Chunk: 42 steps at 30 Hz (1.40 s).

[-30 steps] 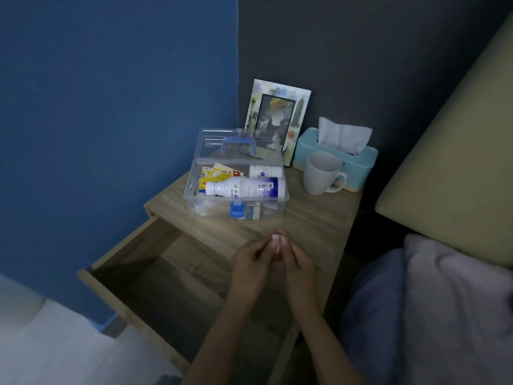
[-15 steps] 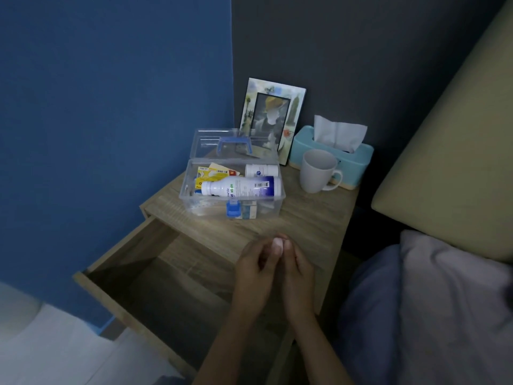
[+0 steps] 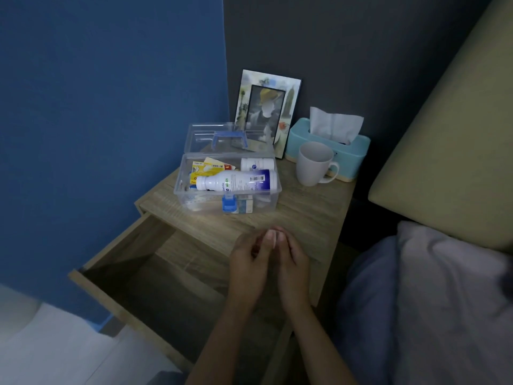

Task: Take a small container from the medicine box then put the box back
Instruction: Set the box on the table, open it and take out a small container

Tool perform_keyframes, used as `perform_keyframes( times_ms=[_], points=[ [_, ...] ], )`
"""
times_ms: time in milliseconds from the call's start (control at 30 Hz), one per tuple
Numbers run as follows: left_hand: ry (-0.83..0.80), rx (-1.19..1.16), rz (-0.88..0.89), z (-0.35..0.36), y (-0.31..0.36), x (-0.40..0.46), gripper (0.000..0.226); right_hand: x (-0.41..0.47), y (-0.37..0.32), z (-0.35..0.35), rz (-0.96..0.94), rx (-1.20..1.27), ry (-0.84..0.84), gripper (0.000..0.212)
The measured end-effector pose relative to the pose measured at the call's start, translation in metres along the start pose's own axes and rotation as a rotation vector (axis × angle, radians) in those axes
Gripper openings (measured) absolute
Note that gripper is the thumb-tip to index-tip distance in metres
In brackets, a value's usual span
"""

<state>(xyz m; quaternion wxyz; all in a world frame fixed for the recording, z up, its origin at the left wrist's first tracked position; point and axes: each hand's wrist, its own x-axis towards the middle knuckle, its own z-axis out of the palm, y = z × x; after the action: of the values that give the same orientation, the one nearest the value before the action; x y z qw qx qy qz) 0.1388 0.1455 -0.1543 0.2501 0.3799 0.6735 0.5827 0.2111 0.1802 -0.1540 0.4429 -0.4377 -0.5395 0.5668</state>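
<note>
The clear plastic medicine box [image 3: 263,203] stands on the wooden nightstand [image 3: 308,215] with its lid [image 3: 198,137] tipped open toward the wall. Inside lie a large white bottle [image 3: 236,182], a smaller white bottle [image 3: 256,163] and yellow packets [image 3: 206,168]. In front of the box, over the nightstand's front edge, my left hand [image 3: 247,269] and my right hand [image 3: 294,266] are pressed together. Their fingertips pinch a small pale container [image 3: 270,237], mostly hidden by the fingers.
The nightstand's drawer [image 3: 155,276] is pulled out, below and left of my hands. A white mug [image 3: 313,163], a teal tissue box [image 3: 356,152] and a photo frame [image 3: 266,107] stand behind the medicine box. Bedding [image 3: 444,301] lies to the right, a blue wall to the left.
My hands stay joined on the small container and have barely moved. The view has shifted slightly. The box is unchanged.
</note>
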Motion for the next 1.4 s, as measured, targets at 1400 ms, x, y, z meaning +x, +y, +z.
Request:
perform_keyframes(
  times_ms=[1400],
  points=[
    [-0.236,-0.712,-0.387,-0.012,-0.009,0.011,0.034,0.02,0.005,-0.037,0.137,0.272,-0.131,0.017]
  ],
)
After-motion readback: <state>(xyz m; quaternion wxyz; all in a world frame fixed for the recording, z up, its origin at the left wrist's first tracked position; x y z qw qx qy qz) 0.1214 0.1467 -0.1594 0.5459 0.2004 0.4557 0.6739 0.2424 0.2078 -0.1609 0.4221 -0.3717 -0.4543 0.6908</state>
